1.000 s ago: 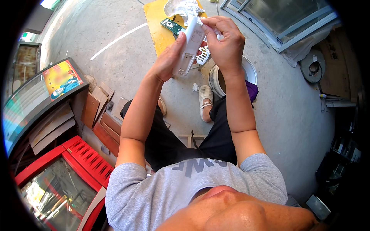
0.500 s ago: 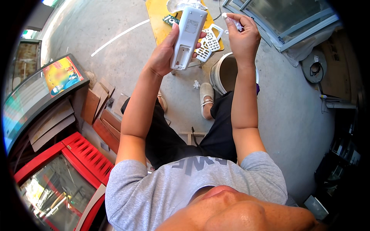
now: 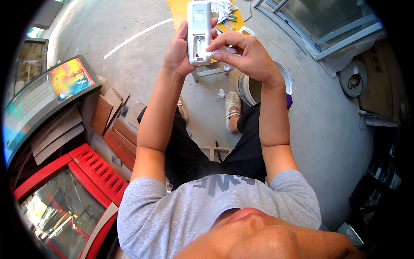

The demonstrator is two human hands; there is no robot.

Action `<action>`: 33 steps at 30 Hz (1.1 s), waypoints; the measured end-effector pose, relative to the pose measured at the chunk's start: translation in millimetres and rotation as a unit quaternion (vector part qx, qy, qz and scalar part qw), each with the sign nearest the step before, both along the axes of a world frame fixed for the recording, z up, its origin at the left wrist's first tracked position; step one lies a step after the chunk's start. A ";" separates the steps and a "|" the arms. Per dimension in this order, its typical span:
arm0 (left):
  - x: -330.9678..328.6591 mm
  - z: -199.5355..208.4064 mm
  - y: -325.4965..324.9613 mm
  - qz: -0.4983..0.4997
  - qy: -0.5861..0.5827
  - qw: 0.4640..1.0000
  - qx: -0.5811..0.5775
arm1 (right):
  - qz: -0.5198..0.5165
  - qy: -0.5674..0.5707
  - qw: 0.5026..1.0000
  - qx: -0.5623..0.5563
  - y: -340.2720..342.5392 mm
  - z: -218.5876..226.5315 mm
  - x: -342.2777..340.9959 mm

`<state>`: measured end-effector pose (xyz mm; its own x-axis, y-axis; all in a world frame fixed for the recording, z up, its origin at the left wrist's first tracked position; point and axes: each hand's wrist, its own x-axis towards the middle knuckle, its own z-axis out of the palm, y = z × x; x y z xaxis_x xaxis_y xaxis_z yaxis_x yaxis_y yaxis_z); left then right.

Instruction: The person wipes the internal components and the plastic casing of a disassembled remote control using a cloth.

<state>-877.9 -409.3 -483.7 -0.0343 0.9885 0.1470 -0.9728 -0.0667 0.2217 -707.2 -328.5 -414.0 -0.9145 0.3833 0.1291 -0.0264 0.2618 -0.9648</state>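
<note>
My left hand (image 3: 176, 51) grips a white remote control (image 3: 199, 28), held back side up with its battery compartment uncovered. Fingers of my right hand (image 3: 252, 56) are pinched on a crumpled white tissue (image 3: 227, 50), its tip at the lower right edge of the remote beside the compartment. Beyond both hands stands a small yellow-topped table (image 3: 177, 12). On it lie a crumpled white wad (image 3: 221, 8), batteries (image 3: 232, 18) and a white plastic piece (image 3: 246, 30), mostly covered by my right hand.
A white bucket (image 3: 282, 72) stands by my right knee, below the right forearm. A scrap of white tissue (image 3: 222, 93) lies on the concrete floor. Wooden boards (image 3: 118, 144) and a red-framed cabinet (image 3: 92, 170) are at my left. Far right sits a round reel (image 3: 352, 78).
My right hand has come left and down, bringing the tissue to the remote's lower edge. The remote has shifted slightly left and up, now more upright. The circuit board on the table no longer shows.
</note>
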 end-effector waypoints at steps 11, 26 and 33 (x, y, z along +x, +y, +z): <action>5.9 14.5 -3.3 0.101 0.153 0.979 -0.086 | -0.178 0.044 0.936 0.300 -21.8 -4.0 -16.6; 26.2 22.7 -1.8 0.177 0.242 0.941 -0.159 | -0.278 0.106 0.908 0.296 -29.0 -20.9 -30.9; 16.1 19.1 -1.5 0.205 0.261 0.930 -0.158 | -0.203 0.060 0.880 0.426 -25.2 -12.7 -23.5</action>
